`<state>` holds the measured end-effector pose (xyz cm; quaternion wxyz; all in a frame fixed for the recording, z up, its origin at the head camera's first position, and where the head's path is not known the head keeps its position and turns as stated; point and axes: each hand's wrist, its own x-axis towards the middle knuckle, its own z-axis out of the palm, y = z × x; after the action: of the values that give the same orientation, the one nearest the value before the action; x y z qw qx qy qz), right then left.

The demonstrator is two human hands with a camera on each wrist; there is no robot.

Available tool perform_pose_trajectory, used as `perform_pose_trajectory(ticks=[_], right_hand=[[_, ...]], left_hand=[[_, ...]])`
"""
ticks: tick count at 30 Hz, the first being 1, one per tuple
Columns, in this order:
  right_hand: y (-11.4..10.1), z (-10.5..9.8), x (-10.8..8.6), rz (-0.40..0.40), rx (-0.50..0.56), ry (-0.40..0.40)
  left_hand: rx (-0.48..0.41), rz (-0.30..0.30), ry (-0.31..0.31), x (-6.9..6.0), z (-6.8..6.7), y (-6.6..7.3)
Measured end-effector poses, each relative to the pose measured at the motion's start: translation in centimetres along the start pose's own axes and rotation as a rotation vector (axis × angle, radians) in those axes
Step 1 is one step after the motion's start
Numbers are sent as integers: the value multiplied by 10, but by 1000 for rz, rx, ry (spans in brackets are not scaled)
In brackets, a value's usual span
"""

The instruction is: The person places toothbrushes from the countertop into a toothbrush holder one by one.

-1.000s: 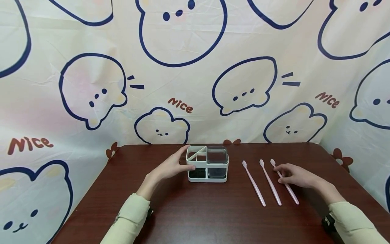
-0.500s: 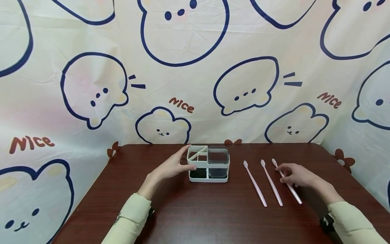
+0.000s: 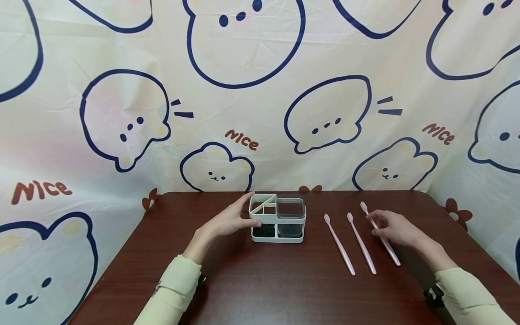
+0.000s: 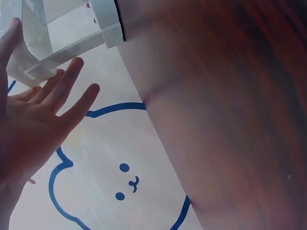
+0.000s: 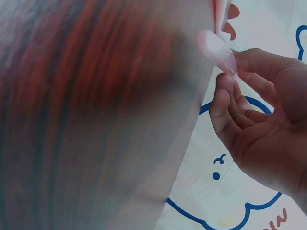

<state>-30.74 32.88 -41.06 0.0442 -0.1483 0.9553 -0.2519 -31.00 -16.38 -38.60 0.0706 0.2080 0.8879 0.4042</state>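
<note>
A pale, two-tier toothbrush holder stands upright on the table, with divided slots on its left and a clear cup on its right. My left hand grips its left end, thumb at the front and fingers behind; the left wrist view shows the fingers beside its frame. Between thumb and fingertips my right hand pinches the rightmost pink toothbrush, bristle head away from me. Its handle end shows in the right wrist view. That toothbrush looks slightly raised off the table.
Two more pink toothbrushes lie side by side between the holder and my right hand, one on the left and one in the middle. Behind the dark wooden table hangs a cartoon-printed cloth.
The rightmost toothbrush has shifted up and away from me along with my right hand, now in its pinch. My left hand and the holder have stayed put.
</note>
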Motion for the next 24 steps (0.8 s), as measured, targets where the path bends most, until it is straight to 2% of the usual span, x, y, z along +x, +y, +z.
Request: perform_pose_trajectory(ticks=[9,13,24], right_hand=[[-16,-6,4,-73,-43,129],[-27,-7,4,-94,-61,174],[-57,-13,10,-114,-70,248]], left_hand=[[-1,8,-7,-1,0,2],[-2,-6,-8,-1,-1,0],[12,-12,-7,2,0,1]])
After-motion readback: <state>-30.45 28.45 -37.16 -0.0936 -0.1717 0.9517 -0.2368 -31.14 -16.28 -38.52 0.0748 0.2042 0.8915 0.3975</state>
